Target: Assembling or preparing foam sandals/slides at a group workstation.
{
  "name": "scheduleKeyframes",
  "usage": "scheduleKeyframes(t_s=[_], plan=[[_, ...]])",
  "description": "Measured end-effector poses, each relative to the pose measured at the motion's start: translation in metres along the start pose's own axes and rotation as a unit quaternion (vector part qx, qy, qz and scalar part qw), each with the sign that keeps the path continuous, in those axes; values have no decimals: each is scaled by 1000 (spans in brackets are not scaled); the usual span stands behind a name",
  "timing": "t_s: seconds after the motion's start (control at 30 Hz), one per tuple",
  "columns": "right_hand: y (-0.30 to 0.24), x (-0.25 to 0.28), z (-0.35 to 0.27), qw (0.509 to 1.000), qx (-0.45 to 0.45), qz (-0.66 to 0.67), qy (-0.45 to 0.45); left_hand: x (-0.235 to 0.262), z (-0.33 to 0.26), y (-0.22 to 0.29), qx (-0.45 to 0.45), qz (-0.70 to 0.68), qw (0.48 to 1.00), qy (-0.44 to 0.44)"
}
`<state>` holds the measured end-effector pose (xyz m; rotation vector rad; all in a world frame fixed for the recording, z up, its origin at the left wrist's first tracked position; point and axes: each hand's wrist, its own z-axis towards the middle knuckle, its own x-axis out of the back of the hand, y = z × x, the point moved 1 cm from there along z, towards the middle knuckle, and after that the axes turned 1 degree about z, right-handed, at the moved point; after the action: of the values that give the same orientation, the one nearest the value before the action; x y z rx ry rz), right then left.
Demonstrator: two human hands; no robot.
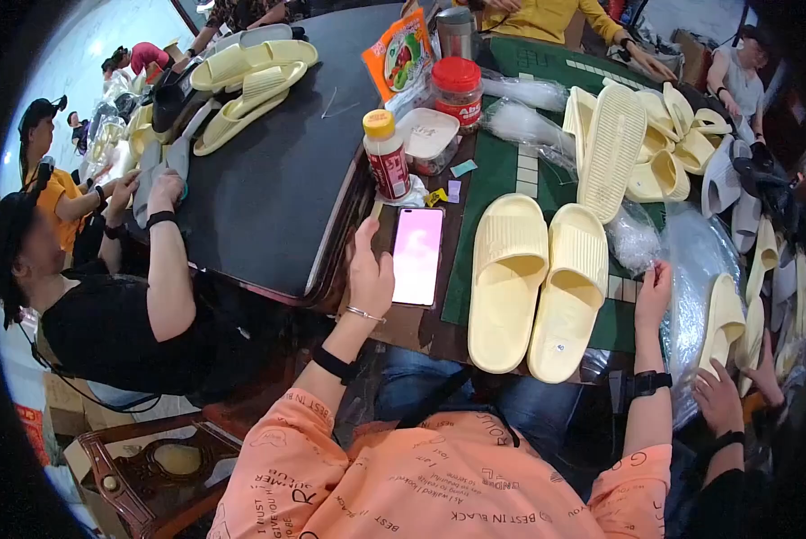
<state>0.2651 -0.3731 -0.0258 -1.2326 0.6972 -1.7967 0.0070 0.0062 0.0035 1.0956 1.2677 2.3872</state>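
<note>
Two pale yellow slide sandals (538, 283) lie side by side on the green mat (497, 180), between the person's hands. Left hand (370, 269) curls loosely around the edge of a smartphone (417, 256) with a glowing pink screen, thumb on its rim. Right hand (655, 292) rests half-open, fingertips touching clear plastic wrapping (690, 251) just right of the sandals.

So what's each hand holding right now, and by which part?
The left hand rests on the left edge of the pink-screened phone lying on the table. The right hand touches clear plastic wrap; a closed grip can't be told.
</note>
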Motion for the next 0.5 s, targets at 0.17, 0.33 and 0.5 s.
scheduleKeyframes(t_s=[0.17, 0.33, 0.5], plan=[[1, 1, 0, 1000, 7, 18, 1, -6, -3, 26, 153, 243, 956, -59], [-1, 0, -1, 1000, 5, 15, 4, -25, 8, 51, 163, 313, 930, -105], [-2, 0, -2, 999, 5, 40, -5, -37, 13, 38, 148, 383, 908, -88]])
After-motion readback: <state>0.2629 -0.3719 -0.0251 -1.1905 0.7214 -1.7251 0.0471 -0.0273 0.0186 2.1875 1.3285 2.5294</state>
